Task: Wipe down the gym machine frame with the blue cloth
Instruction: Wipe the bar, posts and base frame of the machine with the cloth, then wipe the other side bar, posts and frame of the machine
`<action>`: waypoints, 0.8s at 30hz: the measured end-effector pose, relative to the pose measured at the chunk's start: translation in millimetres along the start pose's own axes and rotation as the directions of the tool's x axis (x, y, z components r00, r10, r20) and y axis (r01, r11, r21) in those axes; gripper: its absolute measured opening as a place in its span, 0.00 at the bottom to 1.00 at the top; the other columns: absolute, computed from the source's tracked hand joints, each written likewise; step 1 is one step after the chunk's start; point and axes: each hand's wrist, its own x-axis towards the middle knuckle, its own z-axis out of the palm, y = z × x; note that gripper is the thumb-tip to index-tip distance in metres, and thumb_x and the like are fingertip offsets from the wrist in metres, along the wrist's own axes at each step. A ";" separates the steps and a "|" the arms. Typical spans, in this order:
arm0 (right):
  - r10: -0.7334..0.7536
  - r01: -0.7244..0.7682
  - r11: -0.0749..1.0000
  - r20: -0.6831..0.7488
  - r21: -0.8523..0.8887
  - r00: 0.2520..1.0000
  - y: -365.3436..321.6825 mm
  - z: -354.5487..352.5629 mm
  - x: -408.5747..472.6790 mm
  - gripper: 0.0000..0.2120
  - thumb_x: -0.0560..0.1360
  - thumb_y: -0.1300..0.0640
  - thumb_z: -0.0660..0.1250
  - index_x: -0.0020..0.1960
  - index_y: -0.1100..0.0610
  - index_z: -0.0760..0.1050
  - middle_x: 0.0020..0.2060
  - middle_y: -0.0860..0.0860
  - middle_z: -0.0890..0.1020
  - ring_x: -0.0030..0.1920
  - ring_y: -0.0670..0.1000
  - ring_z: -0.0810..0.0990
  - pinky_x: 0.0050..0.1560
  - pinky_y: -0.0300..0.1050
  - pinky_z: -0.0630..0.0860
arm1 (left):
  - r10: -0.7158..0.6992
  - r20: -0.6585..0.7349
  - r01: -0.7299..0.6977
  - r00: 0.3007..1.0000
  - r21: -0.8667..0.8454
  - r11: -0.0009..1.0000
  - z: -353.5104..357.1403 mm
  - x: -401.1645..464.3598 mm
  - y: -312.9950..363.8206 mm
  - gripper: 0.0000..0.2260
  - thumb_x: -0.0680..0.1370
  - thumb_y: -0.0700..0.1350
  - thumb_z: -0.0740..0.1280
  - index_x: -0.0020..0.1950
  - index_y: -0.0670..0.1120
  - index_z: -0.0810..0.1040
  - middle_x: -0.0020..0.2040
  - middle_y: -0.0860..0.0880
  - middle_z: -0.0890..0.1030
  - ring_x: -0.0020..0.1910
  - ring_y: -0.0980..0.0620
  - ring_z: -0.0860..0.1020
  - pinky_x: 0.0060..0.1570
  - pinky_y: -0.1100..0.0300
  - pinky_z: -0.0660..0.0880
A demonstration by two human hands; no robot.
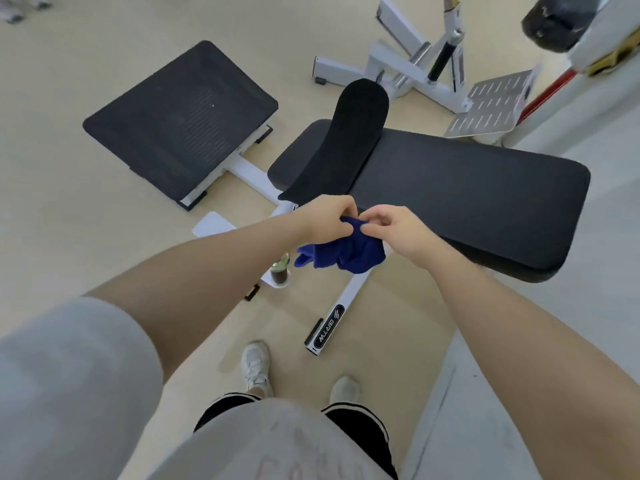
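A crumpled blue cloth (346,252) hangs in the air between my two hands, in front of the gym machine. My left hand (325,218) grips its upper edge with curled fingers. My right hand (391,228) pinches the same edge from the other side. Below the cloth runs the machine's white frame bar (337,308) with a black logo label, reaching towards my feet. A long black padded bench (467,188) and a narrow raised black pad (346,140) sit on the frame behind my hands.
A black slanted footplate (180,119) stands at the left on a white frame arm. A cup with a dark drink (280,273) sits on the floor beside the frame. Another white machine base (398,64) and a metal step plate (491,105) are at the back right.
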 end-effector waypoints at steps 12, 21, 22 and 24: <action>-0.150 0.137 0.988 0.261 0.070 0.954 -35.4 109.7 -64.3 0.09 0.80 0.53 0.58 0.42 0.49 0.71 0.37 0.46 0.76 0.38 0.45 0.73 0.40 0.41 0.69 | -0.217 -0.192 0.158 0.957 -0.282 0.946 23.7 -168.7 -50.0 0.09 0.75 0.37 0.60 0.50 0.50 0.73 0.47 0.50 0.78 0.45 0.51 0.75 0.44 0.60 0.74; -0.125 0.194 0.975 0.448 -0.111 0.885 -100.5 222.2 -87.4 0.21 0.81 0.45 0.52 0.52 0.62 0.72 0.44 0.52 0.77 0.43 0.51 0.74 0.50 0.48 0.72 | -0.332 -0.273 0.199 0.903 -0.417 0.887 13.5 -287.9 -125.2 0.05 0.76 0.39 0.60 0.48 0.48 0.72 0.42 0.50 0.81 0.37 0.52 0.75 0.35 0.63 0.72; -0.098 0.174 0.977 0.471 -0.120 0.877 -110.5 236.3 -87.3 0.20 0.79 0.41 0.54 0.51 0.57 0.73 0.46 0.51 0.79 0.44 0.52 0.77 0.50 0.49 0.74 | -0.333 -0.284 0.197 0.899 -0.416 0.887 9.2 -298.9 -138.2 0.05 0.76 0.39 0.60 0.48 0.48 0.72 0.42 0.50 0.81 0.37 0.52 0.75 0.34 0.63 0.72; -0.071 0.185 0.967 0.508 -0.178 0.859 -132.9 265.5 -85.2 0.17 0.75 0.37 0.62 0.50 0.51 0.72 0.46 0.50 0.81 0.45 0.52 0.81 0.45 0.49 0.78 | -0.325 -0.309 0.183 0.894 -0.410 0.894 -4.0 -322.0 -167.7 0.05 0.77 0.39 0.61 0.48 0.48 0.72 0.43 0.51 0.80 0.37 0.54 0.75 0.34 0.64 0.71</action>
